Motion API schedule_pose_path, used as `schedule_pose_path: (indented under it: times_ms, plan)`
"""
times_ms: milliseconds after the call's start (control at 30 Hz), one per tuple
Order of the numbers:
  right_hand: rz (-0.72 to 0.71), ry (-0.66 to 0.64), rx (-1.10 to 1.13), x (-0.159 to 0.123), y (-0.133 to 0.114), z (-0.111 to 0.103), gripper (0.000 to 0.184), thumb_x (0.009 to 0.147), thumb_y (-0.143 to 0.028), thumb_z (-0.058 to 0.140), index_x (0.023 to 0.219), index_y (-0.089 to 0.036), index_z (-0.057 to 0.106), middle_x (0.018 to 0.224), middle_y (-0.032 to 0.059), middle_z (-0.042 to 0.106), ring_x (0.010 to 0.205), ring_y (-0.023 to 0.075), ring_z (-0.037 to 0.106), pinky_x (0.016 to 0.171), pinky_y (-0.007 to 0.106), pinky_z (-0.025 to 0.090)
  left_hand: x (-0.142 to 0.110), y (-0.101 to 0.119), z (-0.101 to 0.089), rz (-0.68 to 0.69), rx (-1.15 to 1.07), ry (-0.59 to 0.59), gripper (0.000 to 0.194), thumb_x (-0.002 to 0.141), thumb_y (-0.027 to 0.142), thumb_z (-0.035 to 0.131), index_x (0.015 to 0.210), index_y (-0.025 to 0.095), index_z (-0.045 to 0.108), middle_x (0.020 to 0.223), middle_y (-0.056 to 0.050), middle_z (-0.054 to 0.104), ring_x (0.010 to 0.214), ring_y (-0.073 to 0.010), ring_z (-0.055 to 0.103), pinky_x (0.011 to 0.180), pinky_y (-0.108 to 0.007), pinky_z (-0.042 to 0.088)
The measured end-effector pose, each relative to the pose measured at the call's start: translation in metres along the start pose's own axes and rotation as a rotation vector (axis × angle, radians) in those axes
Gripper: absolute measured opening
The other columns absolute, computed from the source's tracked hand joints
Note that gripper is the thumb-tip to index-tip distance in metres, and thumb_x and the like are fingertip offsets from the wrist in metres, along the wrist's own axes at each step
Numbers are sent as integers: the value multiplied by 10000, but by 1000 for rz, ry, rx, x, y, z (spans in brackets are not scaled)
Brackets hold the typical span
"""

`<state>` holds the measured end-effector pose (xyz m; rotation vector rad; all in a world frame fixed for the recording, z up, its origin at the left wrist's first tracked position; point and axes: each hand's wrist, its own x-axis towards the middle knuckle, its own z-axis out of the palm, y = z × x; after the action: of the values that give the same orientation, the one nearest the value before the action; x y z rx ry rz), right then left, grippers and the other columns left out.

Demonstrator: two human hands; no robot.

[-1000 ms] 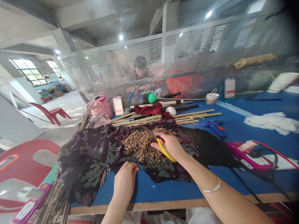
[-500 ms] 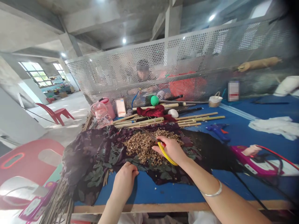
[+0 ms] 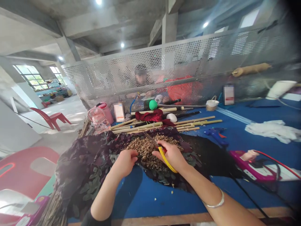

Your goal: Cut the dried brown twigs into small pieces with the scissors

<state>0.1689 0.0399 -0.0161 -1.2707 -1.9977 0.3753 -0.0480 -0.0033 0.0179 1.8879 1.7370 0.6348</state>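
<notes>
My left hand [image 3: 125, 160] is closed, its fingertips pinching the near edge of a dark purple cloth with a leaf pattern [image 3: 90, 185]. In my right hand [image 3: 173, 156] are scissors [image 3: 167, 160] with yellow handles. Their dark blades point away to the upper left, over the pile. Small brown dried pieces [image 3: 147, 150] lie heaped on the cloth between both hands. A silver bangle [image 3: 217, 201] circles my right forearm.
Bamboo sticks [image 3: 197, 121], a green ball [image 3: 153, 104] and dark red cloth [image 3: 150, 115] lie beyond the heap. Right are a blue glue gun [image 3: 216, 135], white gloves [image 3: 272, 130] and a magenta power strip [image 3: 254, 168]. A person sits behind the perforated metal screen [image 3: 113, 81].
My left hand has moved forward and up toward the heap, bringing the cloth's near edge along. The heap looks drawn together. My right hand keeps the scissors in nearly the same place.
</notes>
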Motion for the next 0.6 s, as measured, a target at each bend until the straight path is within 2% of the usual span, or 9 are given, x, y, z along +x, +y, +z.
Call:
schedule_pose_path:
  times_ms: [100, 200, 267, 367, 433, 500, 600]
  plan:
    - [-16, -30, -4, -1, -4, -1, 357, 755, -455, 577, 987, -186, 615, 667, 19, 647, 582, 155, 589, 594, 247, 438, -13, -8, -5, -2, 140, -81, 289, 731, 121, 470, 895, 180, 700, 894, -84, 701, 857, -213, 628, 768, -293, 431]
    - [10, -56, 8, -3, -6, -1, 355, 763, -446, 571, 1000, -185, 612, 645, 10, 637, 547, 145, 576, 576, 241, 436, -26, -15, -4, -42, 137, -176, 290, 748, 124, 448, 842, 199, 712, 879, -77, 709, 846, -218, 640, 757, -291, 440]
    - [18, -63, 9, -3, -7, -1, 357, 765, -446, 568, 1005, -185, 610, 653, 13, 640, 554, 149, 583, 573, 240, 440, -33, -20, -2, -62, 99, -156, 308, 780, 154, 433, 917, 205, 703, 966, -81, 700, 914, -223, 631, 799, -299, 441]
    - [24, -62, 1, -4, -8, 0, 360, 765, -454, 566, 1001, -186, 607, 638, 10, 635, 539, 148, 581, 554, 236, 441, -45, -29, -2, -83, 49, -60, 360, 826, 211, 407, 1103, 195, 636, 1139, -97, 639, 1058, -223, 576, 893, -310, 415]
    - [16, -37, -15, -3, -8, -1, 366, 755, -469, 574, 987, -188, 610, 640, 14, 640, 544, 154, 589, 551, 238, 446, -56, -36, -3, -104, 27, 0, 387, 847, 241, 387, 1174, 190, 588, 1184, -102, 610, 1095, -215, 551, 924, -308, 397]
    - [11, -5, -19, -3, -6, -2, 370, 756, -475, 571, 983, -186, 612, 639, 20, 645, 542, 158, 595, 549, 241, 451, -66, -41, -4, -129, 6, 31, 378, 861, 258, 361, 1148, 197, 599, 1141, -98, 625, 1042, -202, 571, 895, -298, 412]
    - [12, 35, -22, -3, -5, -4, 382, 762, -486, 562, 982, -178, 613, 645, 31, 651, 532, 160, 591, 547, 248, 456, -71, -46, -7, -154, -25, 48, 346, 863, 280, 344, 981, 189, 656, 942, -87, 668, 836, -182, 606, 744, -272, 449]
